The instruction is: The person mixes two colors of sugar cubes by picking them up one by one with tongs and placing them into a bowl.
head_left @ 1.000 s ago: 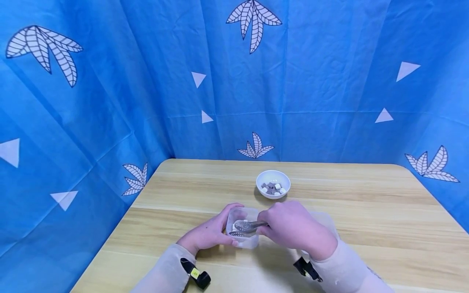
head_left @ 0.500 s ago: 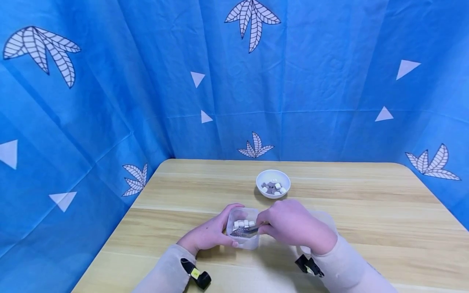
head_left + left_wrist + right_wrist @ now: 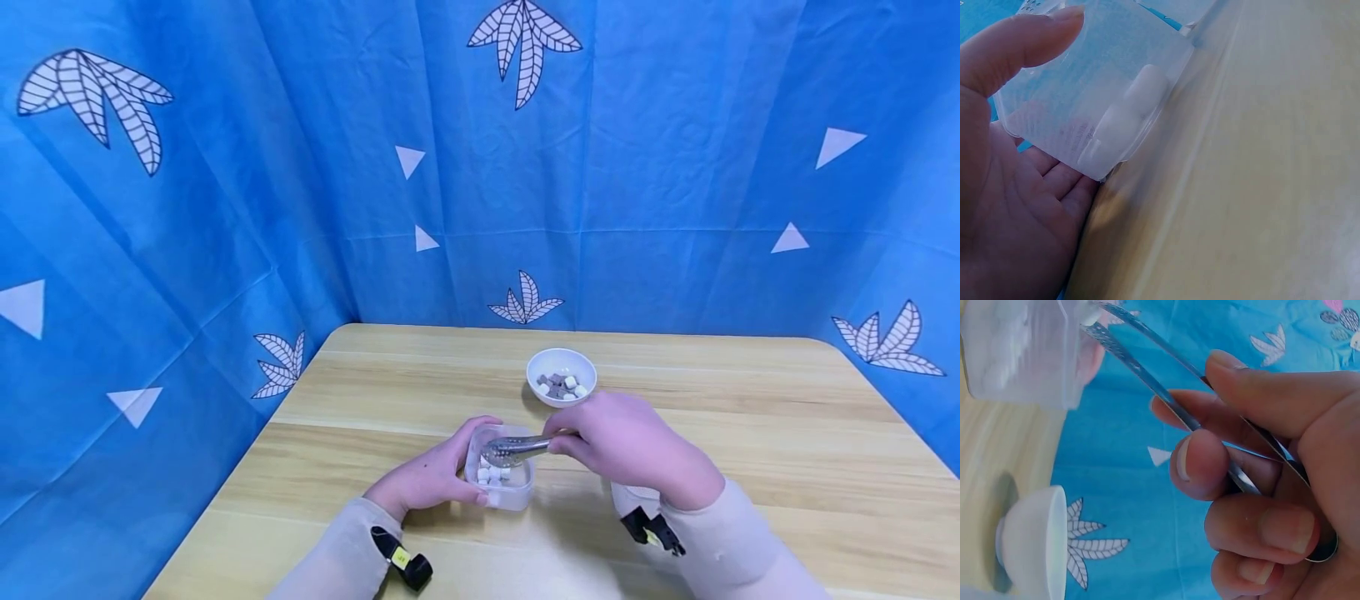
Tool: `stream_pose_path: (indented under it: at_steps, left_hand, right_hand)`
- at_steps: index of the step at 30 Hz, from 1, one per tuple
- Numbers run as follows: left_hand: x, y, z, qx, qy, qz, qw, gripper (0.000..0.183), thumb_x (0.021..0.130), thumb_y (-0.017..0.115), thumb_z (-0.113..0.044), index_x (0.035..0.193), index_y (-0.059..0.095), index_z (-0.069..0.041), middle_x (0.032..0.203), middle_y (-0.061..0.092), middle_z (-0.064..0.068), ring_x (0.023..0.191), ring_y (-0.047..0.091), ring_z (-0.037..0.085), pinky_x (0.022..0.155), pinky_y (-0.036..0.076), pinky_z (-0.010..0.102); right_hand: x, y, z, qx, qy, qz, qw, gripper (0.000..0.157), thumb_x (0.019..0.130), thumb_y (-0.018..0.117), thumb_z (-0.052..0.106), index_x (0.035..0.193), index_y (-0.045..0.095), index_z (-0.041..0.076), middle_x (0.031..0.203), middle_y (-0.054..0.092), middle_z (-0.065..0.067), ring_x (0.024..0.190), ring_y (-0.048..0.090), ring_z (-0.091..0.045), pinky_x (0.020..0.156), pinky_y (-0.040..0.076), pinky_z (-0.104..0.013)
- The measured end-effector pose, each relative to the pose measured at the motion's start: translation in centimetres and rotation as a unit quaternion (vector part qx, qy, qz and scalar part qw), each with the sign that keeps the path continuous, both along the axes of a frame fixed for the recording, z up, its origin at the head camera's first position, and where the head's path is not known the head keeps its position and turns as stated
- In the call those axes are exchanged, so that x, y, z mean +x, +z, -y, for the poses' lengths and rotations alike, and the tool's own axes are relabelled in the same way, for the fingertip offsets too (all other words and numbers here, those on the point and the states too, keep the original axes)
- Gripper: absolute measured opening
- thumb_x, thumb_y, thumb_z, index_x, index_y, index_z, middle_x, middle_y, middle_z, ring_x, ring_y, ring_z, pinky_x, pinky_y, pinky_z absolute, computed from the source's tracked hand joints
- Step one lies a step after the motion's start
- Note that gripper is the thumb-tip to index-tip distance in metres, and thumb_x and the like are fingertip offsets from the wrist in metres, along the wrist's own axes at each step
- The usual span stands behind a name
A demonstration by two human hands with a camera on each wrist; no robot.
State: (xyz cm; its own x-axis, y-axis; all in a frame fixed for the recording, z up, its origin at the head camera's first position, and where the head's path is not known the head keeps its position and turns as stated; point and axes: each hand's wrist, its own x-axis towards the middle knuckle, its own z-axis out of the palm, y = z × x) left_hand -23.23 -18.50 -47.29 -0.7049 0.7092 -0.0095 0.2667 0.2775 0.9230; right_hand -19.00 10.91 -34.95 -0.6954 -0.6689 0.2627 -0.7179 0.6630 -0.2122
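My left hand (image 3: 442,475) grips a clear plastic container (image 3: 513,498) from its left side, thumb at the near wall and fingers at the far one. Several small white cubes (image 3: 492,475) lie inside; through the wall, the left wrist view shows rounded white pieces (image 3: 1147,90) at the bottom. Metal tongs (image 3: 517,451) with perforated tips are held in my right hand (image 3: 633,442), thumb on one arm and fingers round the other. Their tips are over the container's opening, and a white piece shows between them in the right wrist view.
Beyond the container stands a white bowl (image 3: 542,397) with several white and purplish-brown cubes. A second clear plastic container (image 3: 626,500) is mostly hidden under my right forearm. Blue patterned cloth (image 3: 465,167) hangs behind the wooden table (image 3: 787,433).
The tongs dipped into the container among the white cubes, then rose to its opening. My right hand has shifted up and to the right. The left hand keeps its hold.
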Motion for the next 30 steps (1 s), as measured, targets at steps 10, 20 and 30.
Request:
stream_pose_path:
  at_steps: [10,20,30]
  left_hand:
    - [0.1,0.2,0.0,-0.025,0.017,-0.013,0.9995,0.100,0.076,0.083,-0.028,0.154,0.022,-0.039,0.150,0.044,-0.007,0.137,0.042,0.014,0.117,0.025,0.046]
    - [0.2,0.2,0.0,-0.019,0.015,-0.005,0.9997,0.104,0.075,0.082,-0.027,0.159,0.020,-0.026,0.146,0.048,-0.008,0.133,0.047,0.015,0.115,0.029,0.043]
    - [0.2,0.1,0.0,-0.002,0.012,0.020,0.9997,0.103,0.077,0.082,-0.024,0.159,0.019,-0.025,0.148,0.046,-0.006,0.130,0.048,0.016,0.113,0.033,0.037]
  right_hand:
    - [-0.7,1.2,-2.3,-0.014,-0.030,-0.007,0.999,0.012,0.096,0.071,0.030,0.105,0.077,0.026,0.080,0.062,0.022,0.061,0.047,-0.001,0.057,0.042,-0.026]
    - [-1.6,1.5,-4.6,-0.031,-0.085,-0.032,0.995,0.015,0.097,0.070,0.028,0.109,0.077,0.023,0.090,0.070,0.015,0.065,0.052,-0.004,0.063,0.048,-0.034]
    - [-2.5,1.4,-6.2,-0.014,-0.135,-0.033,0.990,0.017,0.096,0.070,0.028,0.109,0.077,0.021,0.086,0.070,0.012,0.064,0.052,-0.008,0.060,0.046,-0.034]
